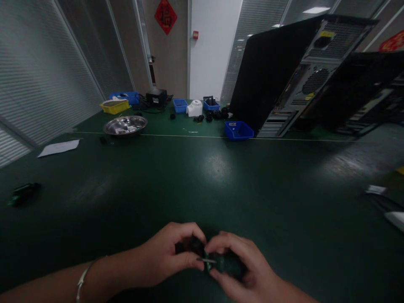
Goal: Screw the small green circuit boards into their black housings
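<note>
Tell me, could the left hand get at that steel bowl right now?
Probably not: nothing blocks the way, but the left hand grips a small dark part and the steel bowl sits far across the table.

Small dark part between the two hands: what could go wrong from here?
The small dark part is pinched only by the fingers of the left hand and right hand; it might slip. On the dark green table, in dim light, a dropped dark piece would likely be hard to find.
</note>
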{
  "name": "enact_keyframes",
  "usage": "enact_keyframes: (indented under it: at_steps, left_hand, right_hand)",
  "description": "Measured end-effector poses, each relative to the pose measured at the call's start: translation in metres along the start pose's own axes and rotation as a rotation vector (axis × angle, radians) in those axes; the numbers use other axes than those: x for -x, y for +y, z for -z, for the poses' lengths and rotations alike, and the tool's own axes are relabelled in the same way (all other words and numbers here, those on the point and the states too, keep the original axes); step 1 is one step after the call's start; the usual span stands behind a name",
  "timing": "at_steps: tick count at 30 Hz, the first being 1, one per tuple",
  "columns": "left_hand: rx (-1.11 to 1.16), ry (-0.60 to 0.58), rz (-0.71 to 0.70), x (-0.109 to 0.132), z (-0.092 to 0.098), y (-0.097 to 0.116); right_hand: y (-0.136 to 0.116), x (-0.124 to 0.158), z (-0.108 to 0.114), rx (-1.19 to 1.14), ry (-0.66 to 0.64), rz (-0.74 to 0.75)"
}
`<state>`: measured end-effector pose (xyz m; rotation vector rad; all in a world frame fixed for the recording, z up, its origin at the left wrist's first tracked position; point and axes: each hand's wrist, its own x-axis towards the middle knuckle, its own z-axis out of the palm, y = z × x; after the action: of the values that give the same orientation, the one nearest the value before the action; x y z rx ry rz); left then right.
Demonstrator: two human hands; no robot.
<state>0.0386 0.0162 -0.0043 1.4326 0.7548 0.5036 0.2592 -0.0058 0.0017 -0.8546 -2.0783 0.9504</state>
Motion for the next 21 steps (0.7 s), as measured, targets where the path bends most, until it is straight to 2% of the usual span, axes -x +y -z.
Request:
enact_keyframes:
  at_steps: [3,5,10,13,15,21]
  left_hand:
    - [0.137,0.125,-0.038,-0.001,0.001,-0.004]
    - [0.140,0.216,-0.051,-0.001,0.003,-0.005]
    - [-0.216,0.333,-0.080,0.000,0.010,-0.001]
    - [-0.328,0.317,-0.123,0.002,0.010,-0.002]
    - [-0.274,0.295,-0.108,0.002,0.008,-0.003]
    - [0.258,0.161,0.017,-0.003,-0.001,0.000]
  right_hand:
    - [0.002,-0.003,-0.001,0.020,-0.007,-0.059]
    - [0.004,-0.006,-0.002,0.027,-0.036,-0.114]
    - [0.006,-0.007,-0.001,0.014,-0.139,-0.178]
    - [0.006,-0.005,-0.001,0.012,-0.160,-0.184]
    - [0.006,-0.004,-0.001,0.010,-0.141,-0.184]
    - [0.010,-0.001,-0.001,-0.044,0.022,-0.162]
